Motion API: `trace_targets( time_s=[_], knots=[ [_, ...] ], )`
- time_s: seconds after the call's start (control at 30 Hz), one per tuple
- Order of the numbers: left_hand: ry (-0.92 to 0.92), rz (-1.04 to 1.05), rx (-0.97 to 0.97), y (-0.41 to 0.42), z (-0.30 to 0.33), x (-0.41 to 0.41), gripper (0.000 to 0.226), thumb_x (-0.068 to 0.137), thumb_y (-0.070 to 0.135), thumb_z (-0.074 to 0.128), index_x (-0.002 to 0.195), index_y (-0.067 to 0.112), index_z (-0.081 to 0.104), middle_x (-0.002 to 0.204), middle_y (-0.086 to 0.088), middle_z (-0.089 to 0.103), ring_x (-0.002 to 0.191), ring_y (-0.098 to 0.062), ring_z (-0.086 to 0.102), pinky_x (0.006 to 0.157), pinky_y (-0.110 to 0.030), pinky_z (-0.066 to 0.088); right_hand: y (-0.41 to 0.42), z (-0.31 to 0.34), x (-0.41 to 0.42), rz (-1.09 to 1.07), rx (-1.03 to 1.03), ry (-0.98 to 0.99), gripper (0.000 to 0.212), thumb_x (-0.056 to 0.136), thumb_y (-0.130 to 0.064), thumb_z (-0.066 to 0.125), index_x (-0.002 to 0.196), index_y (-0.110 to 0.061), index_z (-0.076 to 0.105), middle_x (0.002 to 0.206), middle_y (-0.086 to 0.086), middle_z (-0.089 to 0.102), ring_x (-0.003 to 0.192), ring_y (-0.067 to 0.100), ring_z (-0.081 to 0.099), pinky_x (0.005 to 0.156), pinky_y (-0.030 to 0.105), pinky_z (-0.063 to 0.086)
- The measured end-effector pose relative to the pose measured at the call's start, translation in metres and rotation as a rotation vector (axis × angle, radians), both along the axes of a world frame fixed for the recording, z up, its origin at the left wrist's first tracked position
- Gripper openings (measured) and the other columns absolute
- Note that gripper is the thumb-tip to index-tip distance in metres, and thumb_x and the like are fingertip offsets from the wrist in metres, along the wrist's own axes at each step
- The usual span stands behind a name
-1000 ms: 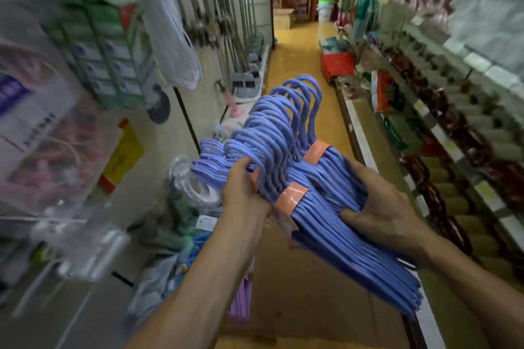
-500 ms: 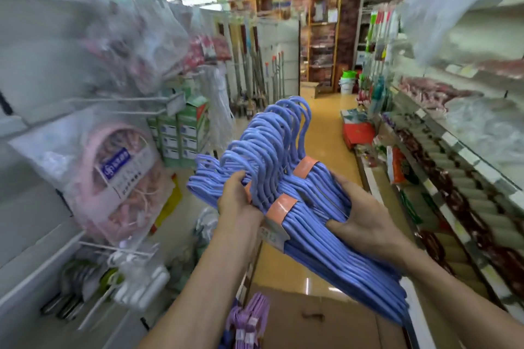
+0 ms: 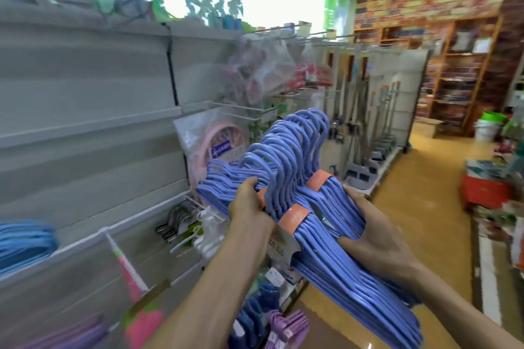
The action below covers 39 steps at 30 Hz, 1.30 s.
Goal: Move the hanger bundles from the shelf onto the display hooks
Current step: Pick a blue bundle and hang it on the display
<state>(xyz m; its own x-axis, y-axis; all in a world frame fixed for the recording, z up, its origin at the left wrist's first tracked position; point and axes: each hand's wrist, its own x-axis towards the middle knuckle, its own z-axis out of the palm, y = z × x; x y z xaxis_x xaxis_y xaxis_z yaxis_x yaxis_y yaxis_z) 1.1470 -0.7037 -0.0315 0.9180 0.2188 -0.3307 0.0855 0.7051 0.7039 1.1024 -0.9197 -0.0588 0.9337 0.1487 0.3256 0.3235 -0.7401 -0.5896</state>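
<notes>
I carry blue hanger bundles [image 3: 300, 170] bound with orange tape bands [image 3: 295, 215], held in front of me at chest height with the hooks pointing up and away. My left hand [image 3: 249, 204] grips the left shoulders of the bundles near the necks. My right hand [image 3: 374, 241] grips the right shoulders from the side, fingers curled over the bars. White wire display hooks [image 3: 241, 106] stick out of the grey panel wall just beyond the hangers. More blue hangers [image 3: 25, 244] hang at the far left, blurred.
A bagged pink round drying rack [image 3: 221, 142] hangs behind the bundles. Purple hanger bundles [image 3: 286, 326] and blue ones lie low by the shelf base. Mops and brooms [image 3: 368, 127] line the wall farther down. The tan aisle floor [image 3: 425, 207] runs right, with a red crate [image 3: 485, 193].
My view has swung up and left toward the grey panel wall and its hooks. The bundles have risen with both hands, which keep the same grip.
</notes>
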Motion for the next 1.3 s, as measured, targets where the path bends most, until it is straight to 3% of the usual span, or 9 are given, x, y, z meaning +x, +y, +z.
trace_targets(
  time_s=[0.1, 0.23, 0.37, 0.53, 0.7, 0.87, 0.97, 1.13, 1.3],
  knots=[
    [-0.048, 0.089, -0.133, 0.017, 0.005, -0.029, 0.026, 0.093, 0.011, 0.055, 0.116, 0.001, 0.063, 0.117, -0.018, 0.068, 0.093, -0.032, 0.068, 0.057, -0.037, 0.061, 0.012, 0.002, -0.009, 0.098, 0.023, 0.016, 0.101, 0.068, -0.047, 0.071, 0.154, -0.046, 0.016, 0.135, -0.01, 0.054, 0.118, 0.016, 0.057, 0.097, 0.046, 0.051],
    [-0.021, 0.218, 0.026, 0.045, 0.011, -0.071, 0.01, 0.097, 0.017, 0.054, 0.09, 0.011, 0.056, 0.088, -0.006, 0.061, 0.074, -0.02, 0.061, 0.068, -0.033, 0.053, 0.04, 0.007, -0.021, 0.223, 0.03, 0.016, 0.101, 0.068, -0.045, 0.069, 0.156, -0.034, 0.022, 0.142, -0.007, 0.052, 0.123, 0.006, 0.05, 0.107, 0.036, 0.044],
    [-0.031, 0.33, -0.006, 0.078, 0.011, -0.112, 0.01, 0.092, 0.018, 0.059, 0.096, 0.009, 0.06, 0.093, -0.007, 0.065, 0.079, -0.022, 0.064, 0.075, -0.038, 0.055, 0.074, 0.009, -0.035, 0.345, 0.055, 0.032, 0.102, 0.061, -0.054, 0.06, 0.155, -0.038, 0.024, 0.141, -0.011, 0.053, 0.123, 0.011, 0.057, 0.104, 0.041, 0.049],
    [-0.04, 0.476, -0.203, 0.125, 0.007, -0.161, 0.058, 0.066, 0.012, 0.067, 0.123, 0.002, 0.067, 0.111, -0.021, 0.073, 0.096, -0.042, 0.072, 0.083, -0.061, 0.056, 0.124, 0.007, -0.057, 0.505, 0.077, 0.065, 0.102, 0.059, -0.049, 0.064, 0.154, -0.041, 0.027, 0.139, -0.014, 0.054, 0.122, 0.007, 0.056, 0.106, 0.037, 0.047],
    [0.007, 0.628, -0.186, 0.165, 0.005, -0.232, 0.043, 0.08, 0.011, 0.065, 0.121, 0.001, 0.068, 0.111, -0.02, 0.073, 0.097, -0.04, 0.072, 0.073, -0.053, 0.061, 0.178, 0.009, -0.097, 0.616, 0.044, 0.093, 0.102, 0.057, -0.049, 0.065, 0.151, -0.05, 0.025, 0.136, -0.019, 0.055, 0.122, 0.009, 0.057, 0.105, 0.04, 0.046],
    [-0.034, 0.737, -0.174, 0.201, 0.009, -0.305, 0.035, 0.094, 0.015, 0.056, 0.124, -0.001, 0.064, 0.118, -0.021, 0.069, 0.089, -0.036, 0.069, 0.053, -0.038, 0.06, 0.238, 0.015, -0.147, 0.74, 0.017, 0.082, 0.097, 0.067, -0.023, 0.075, 0.153, -0.037, 0.031, 0.136, -0.012, 0.053, 0.121, 0.009, 0.053, 0.102, 0.028, 0.042],
    [-0.056, 0.789, -0.187, 0.223, 0.016, -0.353, 0.034, 0.094, 0.014, 0.055, 0.122, -0.001, 0.065, 0.112, -0.022, 0.071, 0.089, -0.037, 0.069, 0.064, -0.042, 0.058, 0.274, 0.015, -0.177, 0.814, 0.009, 0.091, 0.101, 0.057, -0.042, 0.065, 0.151, -0.043, 0.03, 0.138, -0.017, 0.053, 0.124, 0.006, 0.054, 0.107, 0.036, 0.044],
    [-0.11, 0.866, -0.218, 0.269, 0.02, -0.435, 0.034, 0.096, 0.017, 0.055, 0.125, 0.0, 0.064, 0.114, -0.02, 0.07, 0.087, -0.034, 0.068, 0.049, -0.04, 0.06, 0.333, 0.018, -0.239, 0.916, 0.012, 0.054, 0.1, 0.054, -0.049, 0.059, 0.15, -0.046, 0.031, 0.135, -0.022, 0.051, 0.128, 0.007, 0.051, 0.109, 0.038, 0.042],
    [-0.111, 0.978, -0.196, 0.318, 0.015, -0.514, 0.039, 0.092, 0.016, 0.058, 0.127, 0.001, 0.064, 0.119, -0.019, 0.07, 0.102, -0.037, 0.069, 0.069, -0.044, 0.059, 0.39, 0.018, -0.306, 1.005, -0.001, 0.058, 0.1, 0.055, -0.047, 0.06, 0.15, -0.047, 0.028, 0.129, -0.026, 0.05, 0.125, 0.007, 0.053, 0.108, 0.036, 0.041]
  ],
)
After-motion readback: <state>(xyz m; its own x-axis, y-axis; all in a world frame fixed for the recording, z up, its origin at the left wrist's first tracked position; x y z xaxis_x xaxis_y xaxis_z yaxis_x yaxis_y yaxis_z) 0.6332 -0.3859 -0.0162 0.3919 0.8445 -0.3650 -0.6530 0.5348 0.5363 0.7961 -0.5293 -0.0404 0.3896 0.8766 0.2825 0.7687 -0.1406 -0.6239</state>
